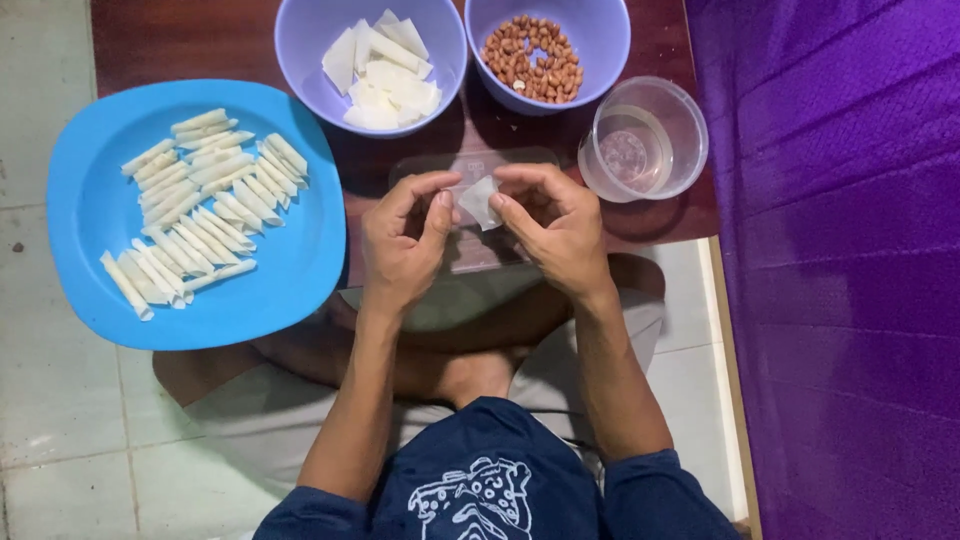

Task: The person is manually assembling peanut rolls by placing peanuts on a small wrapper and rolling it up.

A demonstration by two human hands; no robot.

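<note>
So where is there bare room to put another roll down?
The blue plate is bare along its right and bottom edges, beside the rolled wrappers. Dark table shows above the plate. It is crowded at the two purple bowls, the clear cup and both hands.

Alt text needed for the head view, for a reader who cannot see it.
Two hands, left hand and right hand, pinch a small white wrapper above a clear tray. Beside them are a blue plate of rolled pieces, bowls of wrappers and peanuts, and a clear water cup.
</note>
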